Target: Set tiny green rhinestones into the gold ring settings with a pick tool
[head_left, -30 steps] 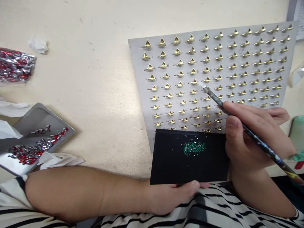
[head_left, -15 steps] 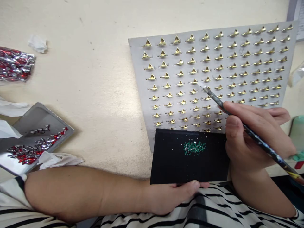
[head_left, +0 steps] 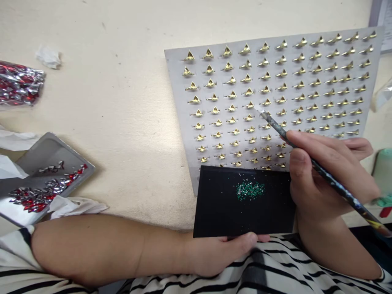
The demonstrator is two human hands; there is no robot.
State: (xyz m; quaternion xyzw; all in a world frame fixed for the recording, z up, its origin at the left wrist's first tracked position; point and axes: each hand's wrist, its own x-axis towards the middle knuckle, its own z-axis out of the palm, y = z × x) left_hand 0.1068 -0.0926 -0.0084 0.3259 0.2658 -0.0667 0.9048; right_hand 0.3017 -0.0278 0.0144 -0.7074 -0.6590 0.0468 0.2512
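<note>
Between the thumb and fingers of my right hand (head_left: 324,175) is a slim dark stick tool (head_left: 337,190) with a whitish tip, held like a pen. Its tip sits beside one gold ring (head_left: 250,105) among rows of gold rings with triangular heads, stuck upright in a grey board (head_left: 180,90). My left hand (head_left: 226,251) grips the near edge of a flat black tray (head_left: 220,216), thumb at the edge and the other fingers mostly hidden beneath. A small heap of tiny green stones (head_left: 250,190) lies on the tray, which covers the board's near edge.
At left a metal tray (head_left: 76,149) holds red and silver pointed stones (head_left: 36,198), with crumpled tissue (head_left: 75,205) beside it. Further back lie a clear bag of similar stones (head_left: 20,83) and a tissue wad (head_left: 49,56). A greenish container (head_left: 382,175) stands at the right edge.
Almost nothing differs. The right hand and the stick tool have shifted very slightly left; both hands keep their holds.
</note>
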